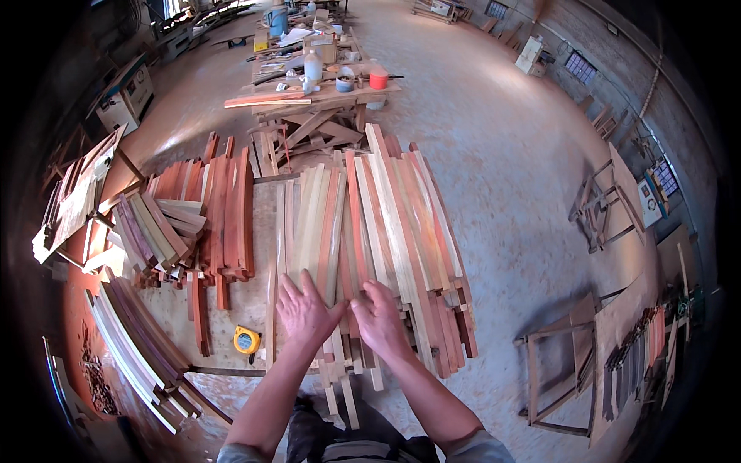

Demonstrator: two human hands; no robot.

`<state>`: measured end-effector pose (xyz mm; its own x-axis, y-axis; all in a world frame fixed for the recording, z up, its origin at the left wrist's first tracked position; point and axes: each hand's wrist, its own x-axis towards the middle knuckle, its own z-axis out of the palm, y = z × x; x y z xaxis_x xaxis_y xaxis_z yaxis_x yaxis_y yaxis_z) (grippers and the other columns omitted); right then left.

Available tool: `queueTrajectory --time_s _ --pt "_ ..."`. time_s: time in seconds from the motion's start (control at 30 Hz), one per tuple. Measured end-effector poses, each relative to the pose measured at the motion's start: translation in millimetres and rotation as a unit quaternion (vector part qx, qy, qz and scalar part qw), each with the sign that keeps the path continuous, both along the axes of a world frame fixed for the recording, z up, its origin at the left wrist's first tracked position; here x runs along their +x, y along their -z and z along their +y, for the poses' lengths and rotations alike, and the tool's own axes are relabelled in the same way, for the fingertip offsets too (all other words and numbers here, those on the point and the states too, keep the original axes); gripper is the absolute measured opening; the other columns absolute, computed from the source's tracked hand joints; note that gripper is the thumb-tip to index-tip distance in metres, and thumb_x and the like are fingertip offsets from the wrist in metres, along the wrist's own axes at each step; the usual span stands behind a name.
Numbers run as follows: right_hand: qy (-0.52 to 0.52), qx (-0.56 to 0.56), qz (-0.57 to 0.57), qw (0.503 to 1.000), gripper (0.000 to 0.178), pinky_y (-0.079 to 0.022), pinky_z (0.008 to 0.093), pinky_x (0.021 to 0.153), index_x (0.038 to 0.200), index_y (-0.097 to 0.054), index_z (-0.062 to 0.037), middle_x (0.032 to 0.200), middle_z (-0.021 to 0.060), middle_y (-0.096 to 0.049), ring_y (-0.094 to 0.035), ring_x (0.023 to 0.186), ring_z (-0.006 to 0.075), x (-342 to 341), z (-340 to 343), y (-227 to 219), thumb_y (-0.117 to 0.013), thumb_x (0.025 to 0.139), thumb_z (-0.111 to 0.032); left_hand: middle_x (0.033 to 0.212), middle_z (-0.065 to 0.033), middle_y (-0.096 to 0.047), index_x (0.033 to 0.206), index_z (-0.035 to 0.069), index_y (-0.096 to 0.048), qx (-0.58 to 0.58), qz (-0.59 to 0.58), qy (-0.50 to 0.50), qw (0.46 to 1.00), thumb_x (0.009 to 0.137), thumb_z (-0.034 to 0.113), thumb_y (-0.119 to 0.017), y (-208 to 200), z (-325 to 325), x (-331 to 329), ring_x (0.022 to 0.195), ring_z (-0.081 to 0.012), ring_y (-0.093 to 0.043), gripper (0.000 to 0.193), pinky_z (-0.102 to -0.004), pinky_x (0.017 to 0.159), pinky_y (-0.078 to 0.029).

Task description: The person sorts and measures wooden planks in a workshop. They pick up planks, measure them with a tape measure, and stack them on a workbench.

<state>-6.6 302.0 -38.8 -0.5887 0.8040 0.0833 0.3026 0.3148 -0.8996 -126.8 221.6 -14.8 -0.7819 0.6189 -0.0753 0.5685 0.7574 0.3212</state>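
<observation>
Wooden strips (370, 231) lie beneath our spread, open left grip (305, 315) and our half-curled right grip (379, 322), whose hold we cannot tell.

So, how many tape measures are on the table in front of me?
1: the yellow tape measure lies on the table, left of your left hand; the wooden strips could hide others.

The right stack of strips (382, 224) lies on the right of the worktop (266, 224); the left stack (238, 208) lies on its left. The tape measure (247, 339) lies before the left stack. Behind stands a second worktop (355, 97), bearing containers (312, 68).
</observation>
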Motion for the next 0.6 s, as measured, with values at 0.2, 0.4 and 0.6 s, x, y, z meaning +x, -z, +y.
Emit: queueTrajectory --time_s 0.2,0.4,0.6 --pt "-0.020 0.169 -0.160 0.972 0.047 -0.051 0.0476 0.089 0.128 -0.047 0.0057 0.119 0.0267 -0.058 -0.061 0.106 0.0406 -30.3 22.4 -12.5 -0.060 0.093 -0.022 0.143 -0.0370 -0.030 0.145 -0.002 -0.031 -0.027 -0.028 -0.019 0.999 0.071 0.044 -0.072 -4.8 10.6 -5.3 0.129 -0.0484 -0.037 0.096 -0.0515 0.107 -0.030" --pt "-0.056 0.084 -0.357 0.929 0.037 -0.054 0.0499 0.077 0.125 -0.048 0.0008 0.105 0.0231 -0.064 -0.066 0.092 0.0401 -66.2 36.1 -28.6 -0.053 0.091 -0.011 0.141 -0.0383 -0.033 0.146 -0.002 -0.030 -0.034 -0.032 -0.013 0.999 0.070 0.039 -0.065 -8.9 0.9 -8.7 0.129 -0.0498 -0.037 0.092 -0.0509 0.111 -0.027" --pt "-0.114 0.154 -0.312 0.931 0.015 -0.053 0.0505 0.070 0.101 -0.057 -0.0061 0.086 0.0199 -0.065 -0.066 0.086 0.0399 -39.6 21.0 -20.6 -0.052 0.086 -0.005 0.140 -0.0367 -0.033 0.145 -0.001 -0.032 -0.037 -0.015 0.000 0.999 0.069 0.038 -0.068 1.6 -22.4 3.3 0.127 -0.0489 -0.038 0.093 -0.0519 0.107 -0.030"
